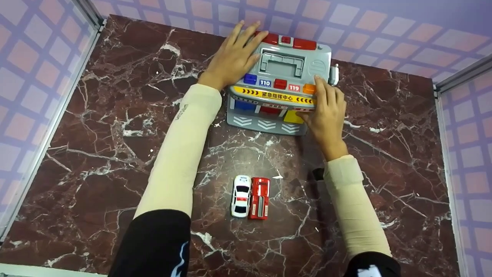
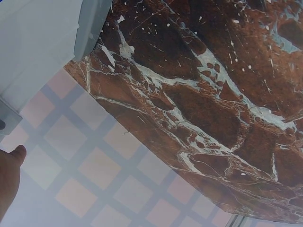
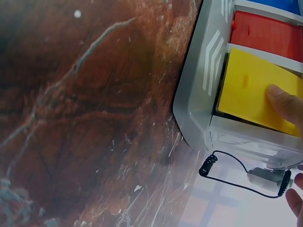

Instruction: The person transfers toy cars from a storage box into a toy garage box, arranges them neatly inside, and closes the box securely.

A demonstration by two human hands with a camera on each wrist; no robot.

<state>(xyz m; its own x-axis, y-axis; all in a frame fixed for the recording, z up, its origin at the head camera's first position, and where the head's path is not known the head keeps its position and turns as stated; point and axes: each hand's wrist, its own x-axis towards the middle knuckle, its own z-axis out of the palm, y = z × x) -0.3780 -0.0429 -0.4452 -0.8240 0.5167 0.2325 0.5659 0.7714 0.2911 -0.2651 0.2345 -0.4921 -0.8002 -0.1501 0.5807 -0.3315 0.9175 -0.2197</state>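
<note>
My left hand [image 1: 233,57] lies flat, fingers straight and spread, on the far left corner of the toy station [image 1: 282,82], its fingertips reaching the red lights [image 1: 288,40] along the back edge. My right hand [image 1: 326,113] holds the station's near right corner: index finger laid straight along the roof beside the orange button [image 1: 308,89], thumb curled under at the front. The station stands on the marble table [image 1: 115,154], between my two hands.

The head view alone shows the whole layout, including a white car [image 1: 241,195] and a red truck [image 1: 260,197] parked side by side and touching, nearer to me than either hand, between my forearms.

The right wrist view shows what the head view hides: my thumb [image 3: 286,105] pressed on the yellow door [image 3: 251,94], with the red door [image 3: 267,35] beyond it, white chevrons [image 3: 213,61] on the grey ramp, and a small microphone on a black coiled cord [image 3: 236,179] at the station's side, just below my thumb.

The left wrist view misses the station; only a fingertip [image 2: 12,175] shows at its left edge, over marble and the checked wall [image 2: 94,175].
</note>
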